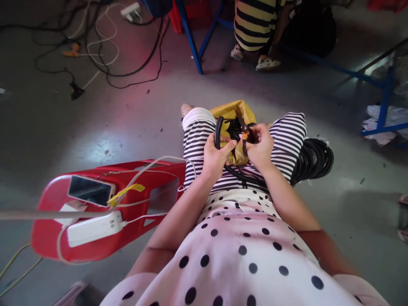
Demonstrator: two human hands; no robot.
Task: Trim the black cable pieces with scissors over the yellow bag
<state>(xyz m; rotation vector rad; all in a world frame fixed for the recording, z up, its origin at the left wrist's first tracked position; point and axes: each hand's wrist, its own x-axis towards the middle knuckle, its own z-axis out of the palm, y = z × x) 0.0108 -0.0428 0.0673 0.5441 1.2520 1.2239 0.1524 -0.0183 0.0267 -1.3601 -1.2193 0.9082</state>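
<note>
Tubing (218, 131), black and closely ribbed, rises in a short, slightly curved length between the spread knees of a seated person. The rings show as fine, even ridges with a faint sheen along one side. Left hand (216, 158): fingers curled around the tubing, thumb extended toward the other hand. Right hand (262, 144): fingers closed on a dark tool (245, 135) with orange parts, its exact kind too small to tell. Behind and beneath the hands, a yellow bag (231, 110) gapes open, with small black pieces (235, 127) inside. A further black length crosses the striped lap below both hands; whether it joins the held part cannot be told. Beside the right knee, on the grey floor (357, 221), lies a thick coil (317, 158) of black tubing, its many loops stacked together and glossy where light falls.
</note>
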